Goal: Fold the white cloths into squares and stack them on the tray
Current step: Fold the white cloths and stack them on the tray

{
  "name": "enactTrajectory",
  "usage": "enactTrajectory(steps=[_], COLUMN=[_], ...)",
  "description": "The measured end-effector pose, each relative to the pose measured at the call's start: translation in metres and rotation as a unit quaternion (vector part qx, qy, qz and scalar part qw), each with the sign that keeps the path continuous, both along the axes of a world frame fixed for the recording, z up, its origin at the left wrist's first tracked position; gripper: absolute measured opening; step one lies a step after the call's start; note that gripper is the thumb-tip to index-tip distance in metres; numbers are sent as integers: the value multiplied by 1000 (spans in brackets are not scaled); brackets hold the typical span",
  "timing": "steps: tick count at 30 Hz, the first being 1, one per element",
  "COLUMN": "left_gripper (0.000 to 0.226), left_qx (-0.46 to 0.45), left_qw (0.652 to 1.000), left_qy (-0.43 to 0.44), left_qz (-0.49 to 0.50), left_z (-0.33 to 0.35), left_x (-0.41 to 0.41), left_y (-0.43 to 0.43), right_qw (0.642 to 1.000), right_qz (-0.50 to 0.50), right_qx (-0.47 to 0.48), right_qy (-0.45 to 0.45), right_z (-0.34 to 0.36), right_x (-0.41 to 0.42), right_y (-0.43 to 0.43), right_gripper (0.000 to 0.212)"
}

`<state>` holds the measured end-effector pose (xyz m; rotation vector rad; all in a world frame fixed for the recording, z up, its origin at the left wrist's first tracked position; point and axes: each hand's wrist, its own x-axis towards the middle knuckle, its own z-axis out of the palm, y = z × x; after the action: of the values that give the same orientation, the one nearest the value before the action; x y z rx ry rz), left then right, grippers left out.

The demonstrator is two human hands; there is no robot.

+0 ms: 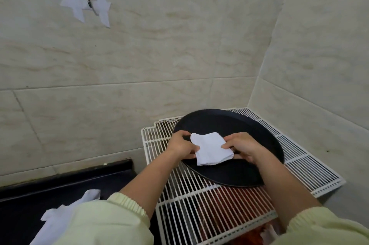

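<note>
While folded cloth [209, 150] sits over tray [229, 123], stacking step judged in hand; left hand [180, 146], right hand [244, 148] grips pinching opposite edges. Next: lay flat, release.

The round black tray [229, 123] lies on the white wire rack [199, 204], toward the rack's 1 o'clock corner, where the two beige tiled walls [179, 55] meet behind it. Over the tray, a little to 9 o'clock of its middle, is the small folded white cloth [211, 150]. The left hand [180, 146] pinches its 9 o'clock edge, the right hand [244, 146] its 3 o'clock edge. At 8 o'clock from the tray, beside the rack, a loose white cloth [54, 222] lies on the flat black counter [60, 188].
</note>
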<state>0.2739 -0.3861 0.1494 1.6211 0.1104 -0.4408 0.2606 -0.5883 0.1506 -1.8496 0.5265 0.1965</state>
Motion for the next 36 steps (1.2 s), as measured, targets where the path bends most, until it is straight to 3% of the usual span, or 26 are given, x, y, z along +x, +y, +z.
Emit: enactTrajectory(steps=[10,18,27,36], left_gripper=[56,46,24,15], left_qx=[160,297,286,262], left_qw=[978,928,907,894], left_qy=[-129,-225,-304,-337], left_qz=[37,11,59,136], left_z=[-16,-22,-5,-19], left_x=[4,-4,-4,-35], left_y=[-8,-9,43,199], right_qw=[997,968,953,933], right_qz=[16,27,74,155], right_qx=[-54,-239,-238,-235], right_qy=[-59,-72,-170,-223], right_z=[-7,-8,19,17], right_x=[-7,-7,-12,-20], right_y=[0,12,69,239], right_gripper=[30,36,24,22])
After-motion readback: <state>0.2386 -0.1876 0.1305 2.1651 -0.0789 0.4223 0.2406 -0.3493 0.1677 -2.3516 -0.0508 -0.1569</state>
